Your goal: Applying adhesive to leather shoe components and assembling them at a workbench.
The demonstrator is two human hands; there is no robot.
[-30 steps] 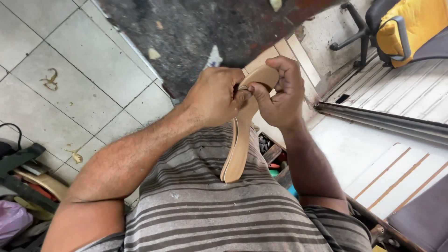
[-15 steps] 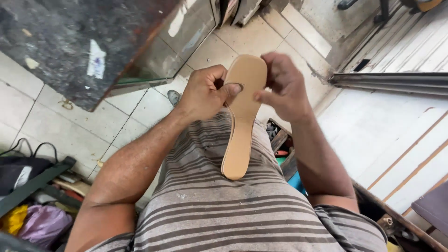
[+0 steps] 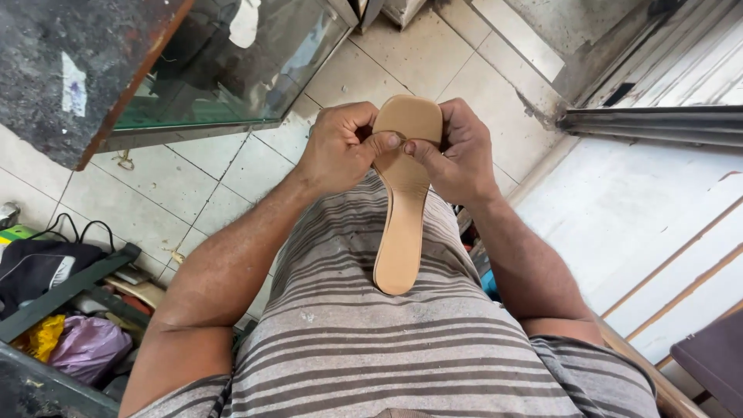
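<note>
A tan, flat shoe sole [image 3: 402, 224] is held upright in front of my striped shirt, its heel end resting against my belly. My left hand [image 3: 340, 147] grips the wide toe end from the left. My right hand [image 3: 457, 151] grips the same end from the right. Both thumbs press side by side on the face of the sole just below its rounded tip.
A glass-fronted counter with a dark speckled top [image 3: 70, 70] stands at the upper left over the tiled floor [image 3: 193, 186]. A rack with bags and cables [image 3: 62, 310] sits at the lower left. White panels and a metal shutter track [image 3: 658, 124] run along the right.
The view has swung so the counter now fills the upper left. My thumbs have moved together onto the toe end of the sole, which stays held in both hands.
</note>
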